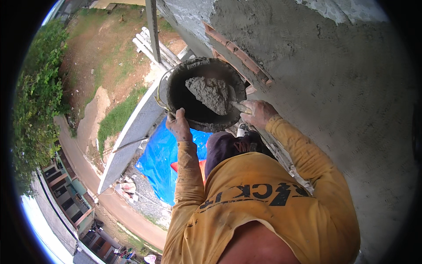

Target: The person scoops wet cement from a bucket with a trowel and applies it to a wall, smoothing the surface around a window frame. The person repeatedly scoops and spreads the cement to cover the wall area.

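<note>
Toward twelve o'clock, gripped the bucket (205,126) at its seven-o'clock rim with the left hand (179,126) and, at four o'clock, the trowel (241,107) with the right hand (259,113). Presumably risked shedding heaped mortar (209,93) through blade tilt, or tipping the bucket through slackened left-hand hold.

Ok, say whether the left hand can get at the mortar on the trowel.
Probably not without letting go: the left hand holds the bucket by its rim, though nothing visible lies between it and the mortar.

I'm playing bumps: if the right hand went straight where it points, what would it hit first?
Probably the bucket rim, but the right hand might pass above it; depth is unclear.
</note>
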### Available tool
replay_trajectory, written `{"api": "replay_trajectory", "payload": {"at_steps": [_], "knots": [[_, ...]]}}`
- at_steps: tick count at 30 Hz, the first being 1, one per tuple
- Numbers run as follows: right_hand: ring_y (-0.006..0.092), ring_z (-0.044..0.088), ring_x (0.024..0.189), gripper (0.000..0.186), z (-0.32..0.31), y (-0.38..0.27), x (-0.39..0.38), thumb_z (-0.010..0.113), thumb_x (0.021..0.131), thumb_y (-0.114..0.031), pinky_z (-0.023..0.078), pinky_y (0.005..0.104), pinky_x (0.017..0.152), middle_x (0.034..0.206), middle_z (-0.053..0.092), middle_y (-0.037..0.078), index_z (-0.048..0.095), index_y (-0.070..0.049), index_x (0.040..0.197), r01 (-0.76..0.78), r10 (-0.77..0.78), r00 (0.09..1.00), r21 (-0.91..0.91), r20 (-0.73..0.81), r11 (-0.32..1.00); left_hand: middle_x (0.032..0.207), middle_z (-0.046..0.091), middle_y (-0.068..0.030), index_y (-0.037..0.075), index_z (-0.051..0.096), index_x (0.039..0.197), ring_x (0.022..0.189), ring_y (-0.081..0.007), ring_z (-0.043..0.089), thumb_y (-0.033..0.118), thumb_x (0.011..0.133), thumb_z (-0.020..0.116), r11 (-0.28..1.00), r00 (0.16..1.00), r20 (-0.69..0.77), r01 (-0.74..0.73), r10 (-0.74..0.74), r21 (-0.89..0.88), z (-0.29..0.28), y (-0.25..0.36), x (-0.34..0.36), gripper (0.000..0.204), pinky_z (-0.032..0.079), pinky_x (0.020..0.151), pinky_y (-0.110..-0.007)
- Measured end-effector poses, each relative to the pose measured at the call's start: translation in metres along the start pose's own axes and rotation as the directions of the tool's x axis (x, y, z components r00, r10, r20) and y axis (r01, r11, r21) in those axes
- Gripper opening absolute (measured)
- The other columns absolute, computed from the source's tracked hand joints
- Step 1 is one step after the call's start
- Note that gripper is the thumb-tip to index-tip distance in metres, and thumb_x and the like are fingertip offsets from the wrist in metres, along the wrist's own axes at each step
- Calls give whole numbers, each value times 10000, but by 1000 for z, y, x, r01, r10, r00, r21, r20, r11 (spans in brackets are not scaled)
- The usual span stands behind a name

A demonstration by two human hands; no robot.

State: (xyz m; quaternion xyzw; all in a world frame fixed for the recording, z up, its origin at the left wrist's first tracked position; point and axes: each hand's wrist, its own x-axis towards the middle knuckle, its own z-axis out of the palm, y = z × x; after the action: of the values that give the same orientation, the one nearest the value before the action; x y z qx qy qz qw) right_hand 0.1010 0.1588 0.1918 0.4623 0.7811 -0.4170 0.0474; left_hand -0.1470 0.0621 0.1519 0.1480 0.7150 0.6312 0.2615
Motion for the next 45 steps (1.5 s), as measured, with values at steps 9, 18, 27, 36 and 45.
{"api": "replay_trajectory", "payload": {"at_steps": [9,18,27,36,45], "knots": [[94,476,480,350,-41,86,32,635,777,-295,380,249,411,660,524,45,588,12,938,-284,285,949,751,133,597,712,564,-13,-32,574,791,631,-108,470,104,755,589,928,978,-209,74,4,365,-100,-46,-2,142,401,562,-277],[240,559,601,260,-80,94,-107,619,790,-236,453,334,537,772,593,119,577,1,887,-65,88,960,94,-267,993,570,434,21,10,470,621,534,-79,365,128,749,581,890,963,-259,52,75,454,-125,-54,2,207,316,466,-285],[354,548,1072,380,-30,13,0,468,888,-262,444,445,892,1198,527,197,509,-30,1186,15,56,992,-555,109,832,556,446,-29,-10,493,663,558,-91,402,152,745,623,847,979,77,-202,189,492,-46,17,2,223,377,499,-303],[333,527,1114,253,-31,-57,22,436,879,-140,461,433,880,1138,540,192,524,-11,1079,54,-3,995,-538,96,841,621,512,14,2,584,773,596,-62,423,127,763,625,928,938,243,-303,249,218,-9,61,6,132,378,527,-260],[368,581,1002,279,-10,-73,-4,498,812,-88,482,448,822,1158,473,194,528,-15,1080,315,-193,941,-513,278,799,870,605,7,-12,623,1040,733,-64,501,46,785,601,965,868,459,-251,191,73,-5,105,20,262,431,662,-232]]}}
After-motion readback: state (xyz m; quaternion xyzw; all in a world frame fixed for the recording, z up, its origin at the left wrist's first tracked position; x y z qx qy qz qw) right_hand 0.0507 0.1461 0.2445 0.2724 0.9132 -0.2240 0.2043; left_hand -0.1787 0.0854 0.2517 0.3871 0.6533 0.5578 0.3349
